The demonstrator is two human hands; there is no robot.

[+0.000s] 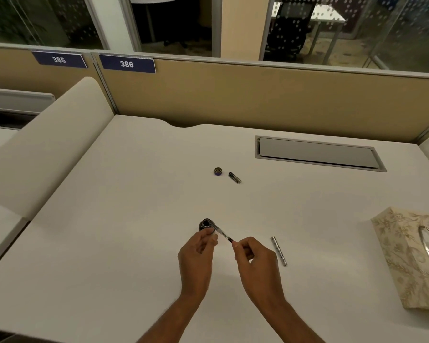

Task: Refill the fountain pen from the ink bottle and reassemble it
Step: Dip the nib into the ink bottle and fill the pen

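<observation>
— Where was the ink bottle (206,224) found?

— It was seen standing open on the white desk (134,219), just beyond the left hand (198,253). It appeared to be gripped at its near side by that hand's curled fingers, though the contact was too small in the view to be sure of.

— And the fountain pen (222,232)?

— Its stripped inner part was held tilted, the front end set in the bottle's mouth and the clear tube sloping back toward the right. The dark rear tip was pinched between the thumb and forefinger of the right hand (255,261). How deep the nib sat could not be told.

— Were the other parts accounted for?

— The silver barrel (279,250) was left lying flat on the desk, just beside the right hand and apart from it. Farther back, the bottle cap (218,171) was noted, with the dark pen cap (234,177) lying near it on its right; the two were not touching.

— Anything else?

— A patterned tissue box (406,256) was placed at the right edge, and a closed cable hatch (317,153) was set into the desk behind.
</observation>
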